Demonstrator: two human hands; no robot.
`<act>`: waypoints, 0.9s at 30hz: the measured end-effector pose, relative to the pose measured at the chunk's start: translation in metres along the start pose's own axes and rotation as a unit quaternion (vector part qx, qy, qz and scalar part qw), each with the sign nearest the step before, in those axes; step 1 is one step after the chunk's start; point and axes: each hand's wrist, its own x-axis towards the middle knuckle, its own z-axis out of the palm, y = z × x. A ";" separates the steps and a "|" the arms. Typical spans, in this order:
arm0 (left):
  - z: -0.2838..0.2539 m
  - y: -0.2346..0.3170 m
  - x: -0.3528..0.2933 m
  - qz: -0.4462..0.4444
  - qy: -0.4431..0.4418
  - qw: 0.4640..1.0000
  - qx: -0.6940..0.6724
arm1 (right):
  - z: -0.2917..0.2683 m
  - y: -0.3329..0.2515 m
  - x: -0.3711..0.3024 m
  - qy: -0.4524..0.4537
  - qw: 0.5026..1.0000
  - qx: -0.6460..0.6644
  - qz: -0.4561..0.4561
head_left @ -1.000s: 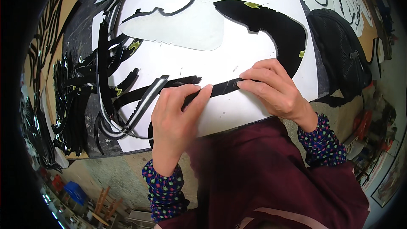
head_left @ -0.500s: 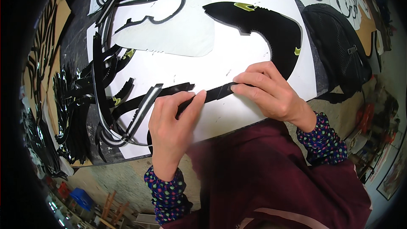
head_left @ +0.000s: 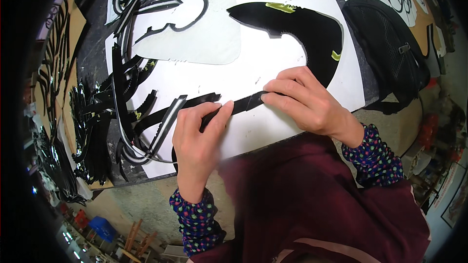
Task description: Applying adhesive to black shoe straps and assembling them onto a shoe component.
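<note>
A flat black strip (head_left: 247,103) stretches between my two hands over the white sheet (head_left: 273,122); a slanted seam or overlap crosses it. The fingers and thumb of my left hand (head_left: 197,131) pinch its left end. My right hand (head_left: 307,102) grips the other end between thumb and fingertips. Beyond my right hand lies a wide, curved black piece (head_left: 312,29) with yellow-green patches and notched edges. My right fingers hide its lower end, so I cannot tell if it joins the strip. Another black strip (head_left: 195,100) and a grey-and-black strip (head_left: 165,124) lie just left of my left hand.
A pale translucent template (head_left: 209,44) with a curved black strip lies at the sheet's far side. Tangled black strips (head_left: 119,92) cover the left, beside bundles of black pieces (head_left: 92,146) on brown cardboard (head_left: 73,24). A black zippered bag (head_left: 385,44) sits at right.
The view has shifted slightly, so the table's contents appear moved a little. Both hands keep their pinch on the strip in nearly the same pose.
</note>
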 end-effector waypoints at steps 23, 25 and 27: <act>0.010 0.006 -0.012 0.067 0.027 0.993 0.091 | -0.002 -0.005 0.001 -0.021 1.000 -0.021 0.004; 0.007 0.006 -0.013 0.065 0.025 0.993 0.094 | -0.002 -0.007 0.003 -0.020 1.000 -0.019 0.003; 0.008 0.007 -0.013 0.064 0.025 0.993 0.093 | -0.001 -0.006 0.002 -0.020 1.000 -0.019 0.004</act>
